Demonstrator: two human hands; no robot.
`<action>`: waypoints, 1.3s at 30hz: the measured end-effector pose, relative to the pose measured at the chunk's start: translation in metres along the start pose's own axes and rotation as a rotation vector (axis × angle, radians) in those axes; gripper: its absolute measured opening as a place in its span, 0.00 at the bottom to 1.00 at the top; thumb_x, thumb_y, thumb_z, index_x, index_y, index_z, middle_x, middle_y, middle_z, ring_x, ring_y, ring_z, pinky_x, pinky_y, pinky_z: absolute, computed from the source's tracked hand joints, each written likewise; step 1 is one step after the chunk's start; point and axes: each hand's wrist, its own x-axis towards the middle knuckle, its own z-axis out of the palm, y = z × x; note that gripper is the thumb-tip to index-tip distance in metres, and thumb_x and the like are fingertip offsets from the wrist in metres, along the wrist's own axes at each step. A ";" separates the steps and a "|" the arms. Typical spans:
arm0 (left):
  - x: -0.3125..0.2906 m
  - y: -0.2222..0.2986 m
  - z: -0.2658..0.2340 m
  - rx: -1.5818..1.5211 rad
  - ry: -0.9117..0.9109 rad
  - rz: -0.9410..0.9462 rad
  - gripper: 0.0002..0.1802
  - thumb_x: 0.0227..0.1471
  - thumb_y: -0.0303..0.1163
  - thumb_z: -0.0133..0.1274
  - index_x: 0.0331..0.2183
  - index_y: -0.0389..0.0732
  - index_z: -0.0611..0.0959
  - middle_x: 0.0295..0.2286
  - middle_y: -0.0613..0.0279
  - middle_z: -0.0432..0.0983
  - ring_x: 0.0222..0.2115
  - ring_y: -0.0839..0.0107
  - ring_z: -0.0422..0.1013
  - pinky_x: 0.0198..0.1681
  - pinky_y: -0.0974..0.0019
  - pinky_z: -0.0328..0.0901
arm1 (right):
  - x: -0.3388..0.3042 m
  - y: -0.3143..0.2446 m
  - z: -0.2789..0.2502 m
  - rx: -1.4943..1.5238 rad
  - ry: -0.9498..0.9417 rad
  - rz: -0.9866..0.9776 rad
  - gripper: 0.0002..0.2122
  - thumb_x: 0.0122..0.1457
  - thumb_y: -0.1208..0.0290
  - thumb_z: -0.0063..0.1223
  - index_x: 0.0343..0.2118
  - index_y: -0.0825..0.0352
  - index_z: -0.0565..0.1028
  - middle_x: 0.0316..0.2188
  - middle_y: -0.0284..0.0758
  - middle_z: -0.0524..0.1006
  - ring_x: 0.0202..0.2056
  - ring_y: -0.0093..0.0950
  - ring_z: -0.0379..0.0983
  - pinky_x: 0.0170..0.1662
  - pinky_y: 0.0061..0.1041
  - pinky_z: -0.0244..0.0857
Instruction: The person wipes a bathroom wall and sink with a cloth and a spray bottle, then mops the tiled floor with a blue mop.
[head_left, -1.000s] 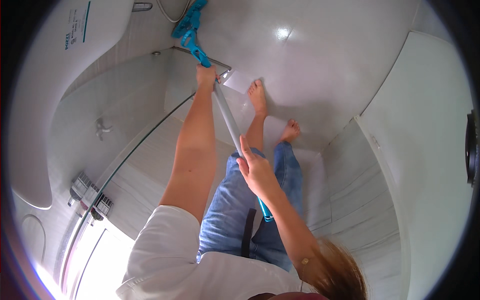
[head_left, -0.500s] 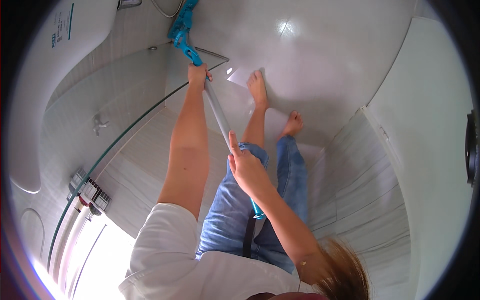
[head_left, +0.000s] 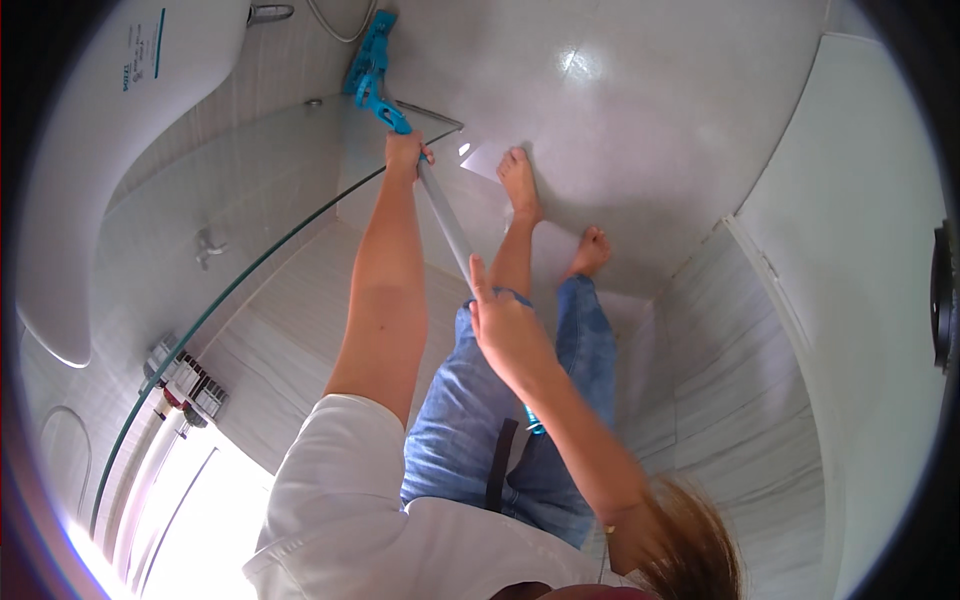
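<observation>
A mop (head_left: 447, 222) with a grey pole and a teal head runs slantwise in front of me. My left hand (head_left: 405, 155), arm stretched far out, is closed round the pole just below the teal joint. Beyond it, the mop's flat teal head (head_left: 370, 60) is at the far left, by the tiled wall. Nearer my body, my right hand (head_left: 508, 330) grips the pole above my thigh, its index finger lying straight along the shaft. The teal lower end of the pole shows partly beside my right forearm.
A glass panel (head_left: 230, 280) curves along my left, its top edge close to my left arm. Beyond are a white basin-like fixture (head_left: 150, 130), a tap (head_left: 208, 248) and a wire rack (head_left: 190, 380). A white door (head_left: 840, 250) stands right. My bare feet (head_left: 518, 180) are on the pale floor.
The whole view has shifted slightly. The mop head sits a little lower and further right in the picture, showing more fully. Both hands keep their hold on the pole.
</observation>
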 end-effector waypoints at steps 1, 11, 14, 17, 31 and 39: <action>0.002 -0.001 0.005 -0.016 0.005 -0.003 0.12 0.51 0.19 0.46 0.38 0.34 0.64 0.17 0.53 0.66 0.11 0.62 0.67 0.11 0.57 0.62 | -0.001 0.001 -0.009 0.009 0.008 -0.001 0.30 0.64 0.72 0.49 0.67 0.63 0.53 0.25 0.51 0.76 0.24 0.51 0.75 0.29 0.47 0.69; -0.038 -0.086 0.088 0.119 0.043 0.070 0.16 0.51 0.23 0.51 0.42 0.31 0.67 0.31 0.45 0.73 0.16 0.61 0.73 0.14 0.58 0.65 | -0.082 0.025 -0.099 -0.090 -0.049 0.086 0.30 0.63 0.71 0.51 0.67 0.58 0.55 0.28 0.48 0.77 0.30 0.50 0.76 0.33 0.46 0.69; -0.112 -0.079 0.130 0.018 -0.065 -0.051 0.21 0.52 0.24 0.51 0.46 0.29 0.64 0.32 0.46 0.73 0.16 0.59 0.73 0.15 0.59 0.67 | -0.123 0.024 -0.118 -0.118 -0.006 0.145 0.31 0.62 0.73 0.54 0.68 0.58 0.56 0.28 0.47 0.76 0.28 0.48 0.74 0.32 0.43 0.67; -0.177 -0.068 0.154 0.029 -0.061 -0.140 0.25 0.53 0.25 0.50 0.49 0.29 0.61 0.32 0.44 0.74 0.17 0.59 0.73 0.16 0.58 0.68 | -0.163 0.026 -0.134 -0.185 0.016 0.120 0.32 0.62 0.74 0.55 0.68 0.58 0.56 0.24 0.44 0.73 0.21 0.41 0.70 0.29 0.37 0.66; -0.289 -0.122 0.146 0.107 -0.215 -0.352 0.29 0.56 0.29 0.49 0.54 0.32 0.56 0.32 0.44 0.77 0.21 0.58 0.77 0.20 0.57 0.72 | -0.266 -0.034 -0.110 0.067 -0.165 0.633 0.31 0.65 0.71 0.51 0.69 0.60 0.54 0.17 0.42 0.72 0.14 0.29 0.69 0.24 0.30 0.66; -0.333 -0.162 0.083 0.012 -0.264 -0.410 0.33 0.58 0.35 0.54 0.55 0.33 0.56 0.32 0.46 0.75 0.21 0.59 0.77 0.18 0.57 0.72 | -0.330 -0.046 -0.063 -0.021 -0.075 0.368 0.30 0.64 0.72 0.51 0.68 0.62 0.56 0.13 0.39 0.71 0.13 0.25 0.68 0.22 0.29 0.66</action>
